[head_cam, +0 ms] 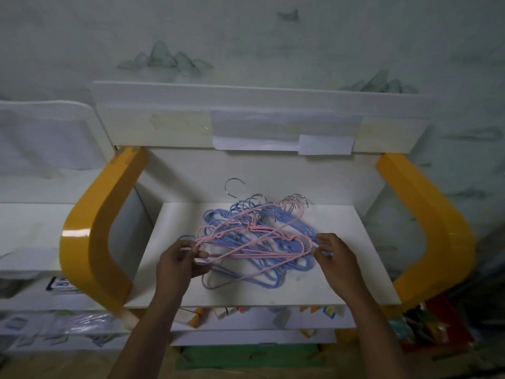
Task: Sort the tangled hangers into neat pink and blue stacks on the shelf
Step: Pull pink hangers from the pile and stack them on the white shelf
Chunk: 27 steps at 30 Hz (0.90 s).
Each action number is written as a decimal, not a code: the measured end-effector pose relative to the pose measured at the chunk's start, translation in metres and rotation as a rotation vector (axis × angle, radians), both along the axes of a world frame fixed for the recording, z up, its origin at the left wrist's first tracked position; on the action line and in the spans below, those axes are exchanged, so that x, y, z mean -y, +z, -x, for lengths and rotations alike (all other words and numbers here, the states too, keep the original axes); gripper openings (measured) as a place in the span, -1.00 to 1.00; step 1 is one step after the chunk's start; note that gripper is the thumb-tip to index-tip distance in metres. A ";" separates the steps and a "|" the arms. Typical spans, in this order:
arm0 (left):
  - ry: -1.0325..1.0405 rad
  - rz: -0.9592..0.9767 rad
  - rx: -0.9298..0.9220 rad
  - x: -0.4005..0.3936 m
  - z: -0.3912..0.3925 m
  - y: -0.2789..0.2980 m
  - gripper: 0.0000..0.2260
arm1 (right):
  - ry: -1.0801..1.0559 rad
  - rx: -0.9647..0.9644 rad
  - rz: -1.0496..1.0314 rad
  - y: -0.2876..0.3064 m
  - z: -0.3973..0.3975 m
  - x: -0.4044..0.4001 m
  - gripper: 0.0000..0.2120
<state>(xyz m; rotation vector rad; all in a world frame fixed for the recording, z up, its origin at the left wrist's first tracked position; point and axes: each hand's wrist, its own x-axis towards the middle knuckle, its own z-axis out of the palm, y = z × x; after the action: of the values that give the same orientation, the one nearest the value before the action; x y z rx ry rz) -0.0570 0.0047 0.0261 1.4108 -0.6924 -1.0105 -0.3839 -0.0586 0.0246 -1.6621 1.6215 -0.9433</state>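
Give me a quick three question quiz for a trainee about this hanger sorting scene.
1. True or false: the pink hangers and blue hangers already lie in two separate stacks on the shelf.
2. Which hand pinches the pile's left end? A) left hand B) right hand C) neither
3. Fill in: the metal hooks point toward the ____ of the shelf.

Key
1. False; both colours are tangled in one pile.
2. A; the right hand grips the pile's right end.
3. Back, toward the wall.
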 end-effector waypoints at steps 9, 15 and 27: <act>0.013 0.064 0.012 -0.006 -0.011 0.007 -0.84 | -0.102 -0.185 -0.029 -0.023 -0.017 0.022 -0.76; 0.030 0.051 -0.022 -0.001 -0.017 0.013 -0.87 | -0.154 -0.217 -0.017 -0.023 -0.016 0.030 -0.85; 0.066 0.067 -0.054 -0.009 -0.017 0.019 -0.89 | -0.055 0.162 -0.100 -0.005 -0.006 0.028 -0.93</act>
<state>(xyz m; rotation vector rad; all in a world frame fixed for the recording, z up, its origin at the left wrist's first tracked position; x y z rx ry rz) -0.0399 0.0133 0.0456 1.3353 -0.6306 -0.9623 -0.3775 -0.0862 0.0192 -1.4423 1.5854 -0.9821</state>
